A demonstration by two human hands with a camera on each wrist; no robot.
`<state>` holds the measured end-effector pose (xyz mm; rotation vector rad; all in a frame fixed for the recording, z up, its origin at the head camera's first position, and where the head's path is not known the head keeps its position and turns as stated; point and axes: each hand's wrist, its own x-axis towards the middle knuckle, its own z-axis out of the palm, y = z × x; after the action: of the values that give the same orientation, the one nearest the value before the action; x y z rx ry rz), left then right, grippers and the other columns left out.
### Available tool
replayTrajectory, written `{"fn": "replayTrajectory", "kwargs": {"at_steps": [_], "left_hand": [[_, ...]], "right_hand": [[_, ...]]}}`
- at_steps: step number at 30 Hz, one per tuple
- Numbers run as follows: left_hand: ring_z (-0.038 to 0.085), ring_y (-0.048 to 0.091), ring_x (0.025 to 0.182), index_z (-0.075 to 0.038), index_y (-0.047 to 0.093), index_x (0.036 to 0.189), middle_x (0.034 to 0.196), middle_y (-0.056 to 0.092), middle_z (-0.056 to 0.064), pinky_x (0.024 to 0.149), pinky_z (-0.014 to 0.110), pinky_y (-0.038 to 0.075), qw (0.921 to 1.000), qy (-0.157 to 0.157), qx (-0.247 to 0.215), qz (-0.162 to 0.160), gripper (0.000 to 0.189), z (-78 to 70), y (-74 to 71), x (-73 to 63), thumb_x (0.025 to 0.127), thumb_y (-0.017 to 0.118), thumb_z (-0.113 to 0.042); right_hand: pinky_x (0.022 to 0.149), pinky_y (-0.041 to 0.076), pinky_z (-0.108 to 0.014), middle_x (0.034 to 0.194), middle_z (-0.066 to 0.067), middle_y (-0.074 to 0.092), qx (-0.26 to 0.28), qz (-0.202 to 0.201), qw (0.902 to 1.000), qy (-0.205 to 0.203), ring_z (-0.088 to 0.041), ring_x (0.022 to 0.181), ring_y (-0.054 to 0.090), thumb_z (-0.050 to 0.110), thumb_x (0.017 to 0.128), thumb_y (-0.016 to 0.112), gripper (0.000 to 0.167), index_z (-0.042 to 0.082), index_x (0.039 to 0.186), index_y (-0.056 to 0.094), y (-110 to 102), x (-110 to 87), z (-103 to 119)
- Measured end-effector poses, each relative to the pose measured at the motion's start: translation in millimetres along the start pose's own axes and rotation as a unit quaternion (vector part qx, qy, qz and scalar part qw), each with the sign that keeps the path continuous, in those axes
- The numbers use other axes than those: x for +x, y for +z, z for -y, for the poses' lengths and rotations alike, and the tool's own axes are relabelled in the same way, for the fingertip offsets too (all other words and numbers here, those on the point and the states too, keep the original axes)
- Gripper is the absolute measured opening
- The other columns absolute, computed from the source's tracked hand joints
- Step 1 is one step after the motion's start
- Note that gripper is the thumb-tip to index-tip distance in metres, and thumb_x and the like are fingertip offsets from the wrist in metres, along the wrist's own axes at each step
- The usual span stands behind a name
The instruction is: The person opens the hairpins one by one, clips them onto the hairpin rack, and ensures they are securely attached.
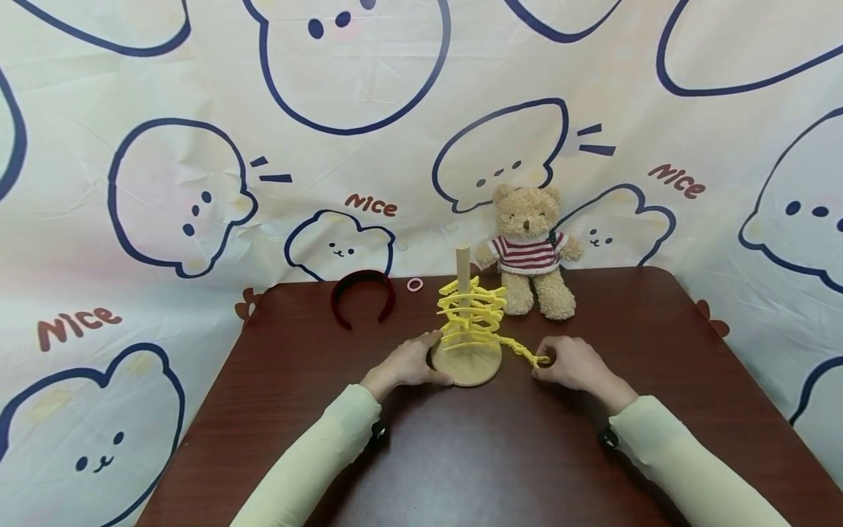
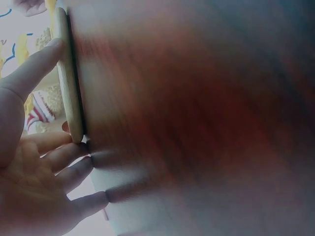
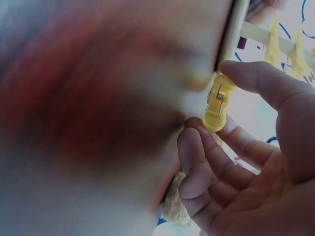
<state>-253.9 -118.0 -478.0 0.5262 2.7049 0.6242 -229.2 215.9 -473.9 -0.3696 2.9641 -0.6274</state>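
Observation:
A round wooden stand (image 1: pixel 466 369) with an upright post (image 1: pixel 463 256) stands on the table. Several yellow hair clips (image 1: pixel 470 307) encircle the post at different heights. My left hand (image 1: pixel 413 361) holds the stand's base from the left, thumb and fingers on its rim, as the left wrist view also shows. To the right of the base, my right hand (image 1: pixel 574 362) pinches the end of another long yellow hair clip (image 3: pixel 215 105) between thumb and fingers. A metal spring shows at that end. The clip's other end reaches toward the stand; whether it touches is hard to tell.
A dark red headband (image 1: pixel 363 275) and a small pink ring (image 1: pixel 415 285) lie at the back of the table (image 1: pixel 421 461). Behind the stand on the right sits a teddy bear (image 1: pixel 530 252) in a striped shirt. A patterned cloth (image 1: pixel 217 307) hangs beyond the table edge.

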Motion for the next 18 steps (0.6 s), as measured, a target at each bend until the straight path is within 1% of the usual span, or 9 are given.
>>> {"fn": "replayTrajectory", "kwargs": {"at_steps": [6,10,14,18], "left_hand": [[0.033,0.034,0.148,-0.016,0.029,0.159,0.162,0.033,0.011,0.119,0.049,0.033,1.0000,0.001,-0.001,-0.001,0.105,-0.7,-0.5,-0.8,0.076,0.082,-0.055],[0.034,0.034,0.149,-0.017,0.028,0.159,0.163,0.033,0.011,0.119,0.050,0.033,1.0000,0.000,-0.002,0.000,0.105,-1.3,-0.9,-1.0,0.076,0.082,-0.054],[0.033,0.033,0.149,-0.018,0.028,0.159,0.163,0.032,0.011,0.119,0.050,0.033,1.0000,-0.002,-0.001,0.002,0.105,-1.4,-0.7,-1.0,0.077,0.082,-0.054],[0.034,0.034,0.149,-0.017,0.028,0.159,0.163,0.032,0.012,0.119,0.050,0.033,1.0000,0.000,-0.002,0.000,0.105,-1.3,-0.4,-0.8,0.077,0.082,-0.054]], "right_hand": [[0.070,0.053,-0.038,0.087,-0.002,0.074,0.029,-0.060,0.9978,-0.009,-0.017,0.079,0.067,0.030,0.080,0.080,0.026,0.014,0.100,0.075,-10,-0.4,-9],[0.070,0.054,-0.037,0.086,-0.002,0.076,0.045,-0.098,0.9941,-0.014,-0.015,0.077,0.069,0.028,0.082,0.079,0.030,0.008,0.104,0.076,-16,-1.3,-14],[0.068,0.054,-0.036,0.085,-0.004,0.076,0.059,-0.121,0.9909,-0.008,-0.015,0.077,0.070,0.029,0.084,0.078,0.034,0.005,0.108,0.075,-23,-3.6,-15],[0.066,0.054,-0.035,0.085,-0.006,0.077,0.068,-0.142,0.9875,-0.004,-0.016,0.076,0.071,0.030,0.085,0.078,0.034,0.005,0.108,0.075,-32,-6.1,-14]]}}
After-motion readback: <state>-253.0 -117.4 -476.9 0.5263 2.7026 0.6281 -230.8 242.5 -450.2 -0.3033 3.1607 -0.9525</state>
